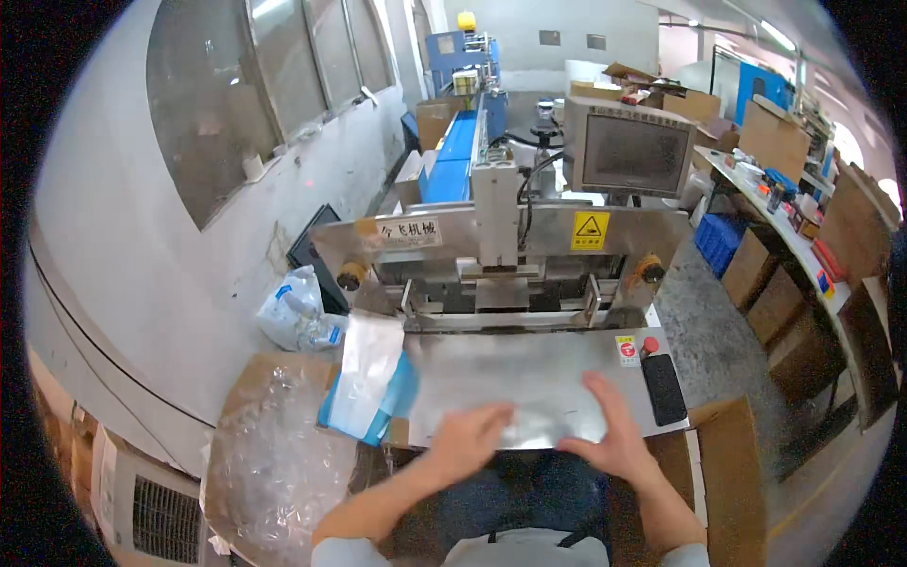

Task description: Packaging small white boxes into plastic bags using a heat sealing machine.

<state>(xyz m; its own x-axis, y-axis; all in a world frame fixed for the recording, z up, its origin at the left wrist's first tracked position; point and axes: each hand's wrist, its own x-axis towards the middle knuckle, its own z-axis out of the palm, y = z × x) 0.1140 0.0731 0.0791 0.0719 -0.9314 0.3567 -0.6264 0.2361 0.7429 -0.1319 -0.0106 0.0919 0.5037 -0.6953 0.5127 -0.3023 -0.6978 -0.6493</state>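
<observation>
A broad silver metal plate with a dull brushed sheen lies flat across the lower centre of the frame, its near edge partly hidden behind the 2 bare hands, left and right. Between them is 1 bright, glossy patch; whether it is clear film or reflected light cannot be told. Left of centre, 1 long white sheet-like piece lies slantwise over 1 light-blue, smooth piece at the plate's left end.

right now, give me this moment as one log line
left hand: blurred, grasp unclear | right hand: spread open | both at front of silver metal worktop | black rectangular phone: near red round button
</observation>
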